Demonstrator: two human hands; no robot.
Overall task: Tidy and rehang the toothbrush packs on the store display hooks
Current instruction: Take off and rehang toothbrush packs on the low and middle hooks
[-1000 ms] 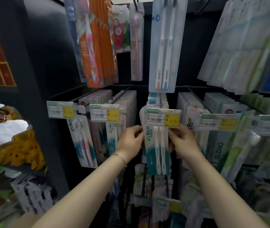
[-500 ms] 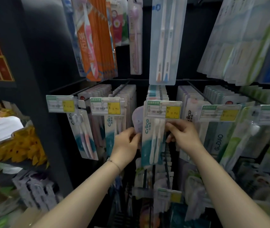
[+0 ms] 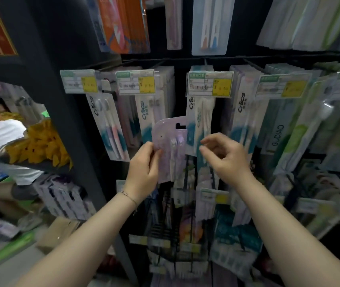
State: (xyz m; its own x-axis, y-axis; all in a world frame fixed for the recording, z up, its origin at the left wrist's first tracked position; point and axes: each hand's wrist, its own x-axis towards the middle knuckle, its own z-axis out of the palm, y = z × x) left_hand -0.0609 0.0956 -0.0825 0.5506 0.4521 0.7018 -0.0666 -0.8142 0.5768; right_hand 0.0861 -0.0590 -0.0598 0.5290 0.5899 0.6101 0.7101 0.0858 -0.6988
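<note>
Left grip (image 3: pixel 144 164) pinches a lilac plastic toothbrush pack (image 3: pixel 169 131) by its edge, hang-slot up, likely ready for rehanging; right grip (image 3: pixel 225 154), loosely curled and empty, hovers before a hanging teal-and-white toothbrush pack (image 3: pixel 200 121).

The word "Cnice" runs up the left edge of four white toothbrush packs (image 3: pixel 241 112) in the middle row of the display rack (image 3: pixel 239 57). Nearer the rack's right edge, a pale pack (image 3: pixel 277 135) says "G.DIAO". The price tags (image 3: pixel 209 83) show a "¥" sign, but the numbers are too blurry to read.
</note>
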